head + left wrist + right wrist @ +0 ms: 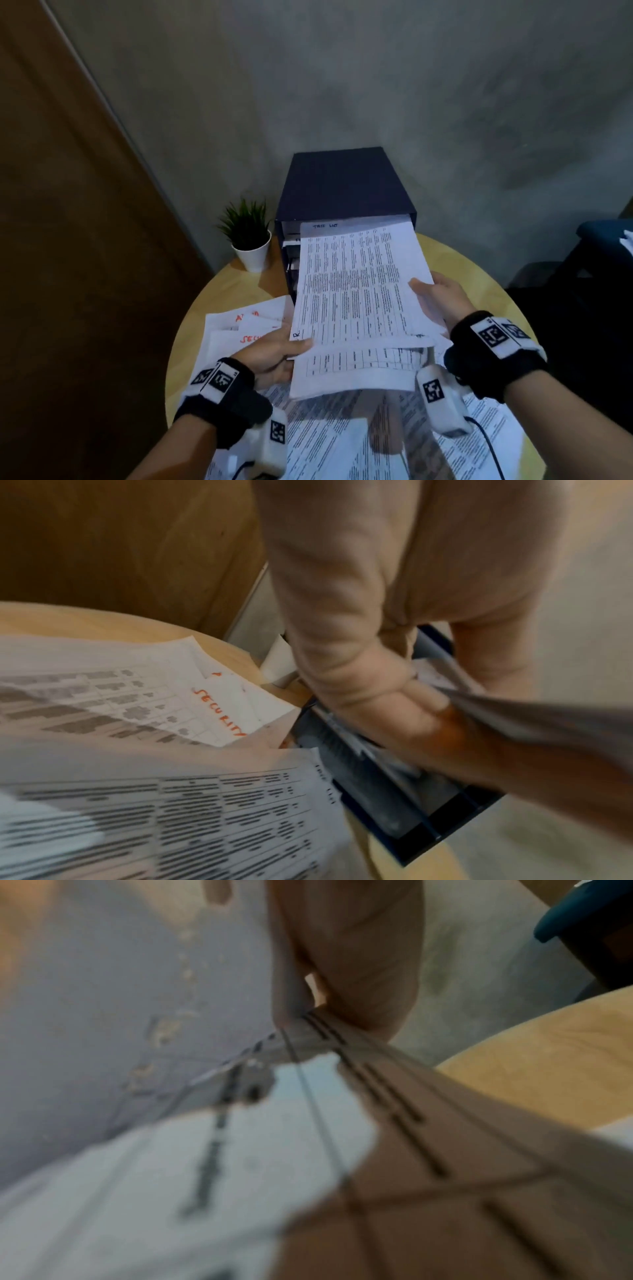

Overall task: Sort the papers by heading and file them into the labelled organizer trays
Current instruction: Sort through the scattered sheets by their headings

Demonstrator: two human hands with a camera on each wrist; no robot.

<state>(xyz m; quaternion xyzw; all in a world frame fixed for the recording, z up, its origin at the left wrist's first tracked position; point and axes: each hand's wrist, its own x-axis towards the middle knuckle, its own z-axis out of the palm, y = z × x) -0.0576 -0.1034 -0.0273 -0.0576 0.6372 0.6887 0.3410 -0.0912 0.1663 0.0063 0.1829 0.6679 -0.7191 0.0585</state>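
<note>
At the far left of the round wooden table (pixel 455 263) we see a small potted plant (pixel 248 234) standing just beside the dark blue organizer (pixel 342 186), and in front of it loose sheets with red handwritten headings (pixel 245 323), one reading "SECURITY" in the left wrist view. We hold a sheaf of printed table pages (pixel 356 294) between both hands, tilted upward, with its far edge at the organizer's top slot, where a sheet with a handwritten heading already juts out. Our left hand (pixel 275 354) grips the sheaf's near left corner, thumb on top and fingers beneath; the left wrist view shows the thumb (pixel 404 718) pressed onto the paper edge above the organizer trays (pixel 387 791). Our right hand (pixel 440 298) pinches the sheaf's right edge, thumb over the page and fingers under it. The right wrist view, though blurred, confirms the sheets clamped between thumb and finger. More printed pages (pixel 346 442) lie scattered on the table beneath both wrists.
</note>
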